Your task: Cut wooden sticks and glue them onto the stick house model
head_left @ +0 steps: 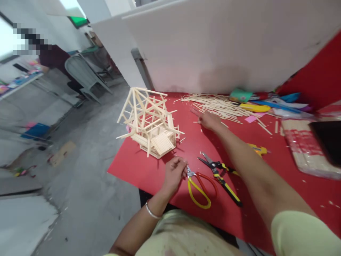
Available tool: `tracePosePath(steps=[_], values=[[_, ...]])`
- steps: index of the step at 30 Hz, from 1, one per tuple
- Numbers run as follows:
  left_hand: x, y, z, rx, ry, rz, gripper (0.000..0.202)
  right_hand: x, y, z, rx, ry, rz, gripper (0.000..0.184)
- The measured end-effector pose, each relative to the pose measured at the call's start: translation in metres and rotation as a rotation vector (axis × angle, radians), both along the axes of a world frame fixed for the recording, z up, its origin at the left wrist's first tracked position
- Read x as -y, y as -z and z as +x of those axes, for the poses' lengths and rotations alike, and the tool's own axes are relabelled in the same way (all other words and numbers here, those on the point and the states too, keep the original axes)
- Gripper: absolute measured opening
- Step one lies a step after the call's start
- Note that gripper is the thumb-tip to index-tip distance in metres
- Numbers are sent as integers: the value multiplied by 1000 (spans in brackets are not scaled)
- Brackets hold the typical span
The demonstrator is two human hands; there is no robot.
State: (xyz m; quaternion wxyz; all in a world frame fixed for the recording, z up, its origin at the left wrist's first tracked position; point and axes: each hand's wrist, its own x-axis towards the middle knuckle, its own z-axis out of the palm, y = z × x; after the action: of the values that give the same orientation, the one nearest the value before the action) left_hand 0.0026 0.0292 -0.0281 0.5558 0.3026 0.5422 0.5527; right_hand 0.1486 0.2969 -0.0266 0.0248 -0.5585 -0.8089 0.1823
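Note:
My left hand (175,172) is at the table's front edge with its fingers curled together. Whether anything small is inside them is hidden. Right beside it lies a pair of scissors (199,190) with one yellow and one red handle. My right hand (209,120) reaches forward over the table, fingers stretched out and apart, close to a loose pile of thin wooden sticks (217,106). A short stick piece (196,122) is by its fingertips. To the left stands a small model house (150,124) built of wooden sticks, with an open roof frame. Neither hand touches it.
Black-and-yellow pliers (222,177) lie right of the scissors. Farther right are a yellow glue gun (258,150), a yellow cutter (255,107), a plastic pack of sticks (303,149) and a dark phone (329,138). A white partition (213,46) stands behind. A person (54,58) is at the far left.

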Motion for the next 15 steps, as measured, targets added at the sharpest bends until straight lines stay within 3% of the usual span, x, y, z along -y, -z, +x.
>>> tracePosePath(steps=[3, 6, 8, 11, 15], values=[[14, -6, -14, -3, -49, 0, 34, 6, -2, -3, 45, 68, 33, 32], [28, -15, -34, 8, -164, -4, 32, 35, -14, 7, 58, 94, 70, 30], [35, -21, -47, 26, -255, -4, 29, 72, -25, 17, 0, 88, 91, 26], [39, -29, -66, 58, -409, 18, 26, 146, -44, 19, -382, 71, 130, 19], [35, -39, -81, 65, -457, 111, 26, 233, -63, -19, -811, 88, 183, 17]])
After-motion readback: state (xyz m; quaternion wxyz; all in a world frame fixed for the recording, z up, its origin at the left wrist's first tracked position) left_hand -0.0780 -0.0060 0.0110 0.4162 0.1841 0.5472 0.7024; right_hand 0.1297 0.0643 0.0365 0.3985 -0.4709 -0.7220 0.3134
